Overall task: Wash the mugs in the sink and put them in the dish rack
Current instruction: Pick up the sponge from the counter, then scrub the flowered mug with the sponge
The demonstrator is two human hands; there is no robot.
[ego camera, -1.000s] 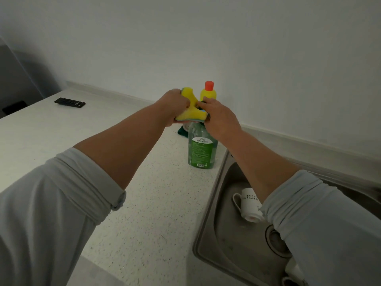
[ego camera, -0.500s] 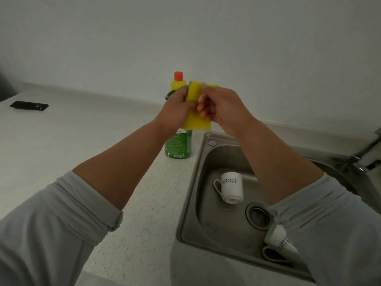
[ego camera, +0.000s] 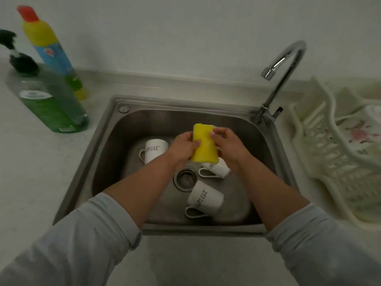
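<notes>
Both hands hold a yellow sponge [ego camera: 204,145] above the steel sink [ego camera: 115,129]. My left hand [ego camera: 182,147] grips its left edge and my right hand [ego camera: 228,144] pinches its right edge. Three white mugs with dark print lie on their sides in the basin: one mug [ego camera: 153,150] at the left, a second mug [ego camera: 214,169] partly hidden under the sponge and my right hand, a third mug [ego camera: 203,200] near the front. The cream plastic dish rack [ego camera: 329,162] stands on the counter to the right.
A chrome tap [ego camera: 282,77] arches over the sink's back right corner. A green soap bottle [ego camera: 49,96] and a yellow-blue bottle with a red cap [ego camera: 51,50] stand on the counter at the left. The drain [ego camera: 185,179] lies in the basin's middle. A floral dish [ego camera: 362,133] sits in the rack.
My hands carried the sponge from beside the bottles down over the sink. The view swung right and down, and now the whole basin, the tap and the rack show.
</notes>
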